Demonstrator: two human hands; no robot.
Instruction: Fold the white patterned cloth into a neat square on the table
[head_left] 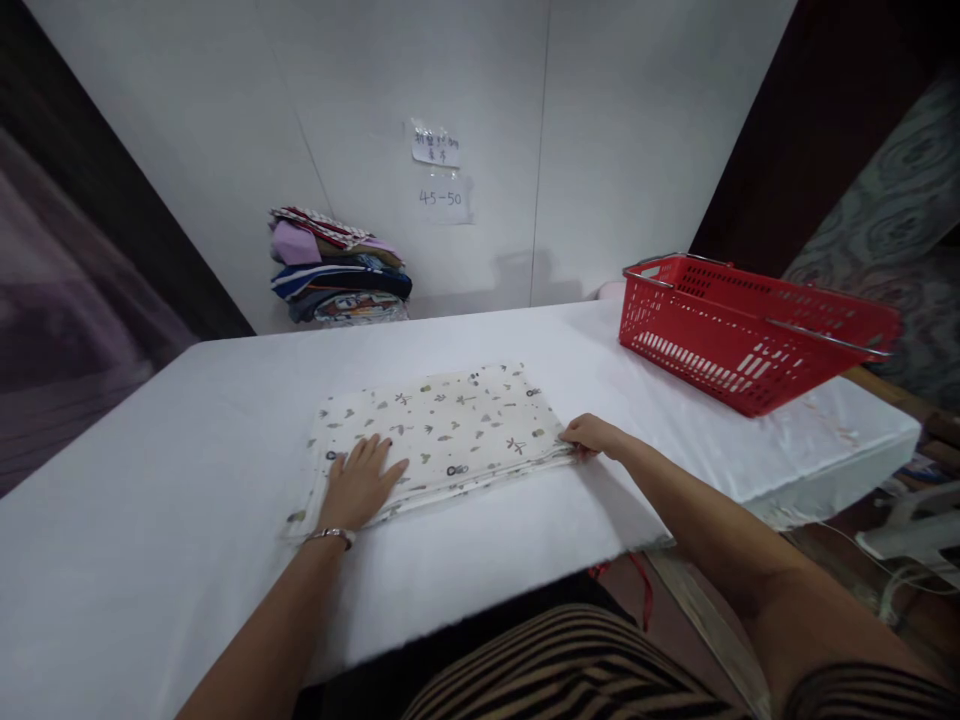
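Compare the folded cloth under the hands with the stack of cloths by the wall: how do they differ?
The printed cloth is one pale piece, spread flat mid-table; the stack is several pieces piled high. The left hand and right hand touch the printed cloth; nothing touches the stack. Both lie folded on the white table.

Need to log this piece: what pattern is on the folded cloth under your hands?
Cream folded cloth with small scattered grey-green and dark motifs, head view.

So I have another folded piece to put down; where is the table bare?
Bare: table left of the printed cloth, and between it and the clothes stack. Taken: right end, red basket; left hand and right hand on the cloth.
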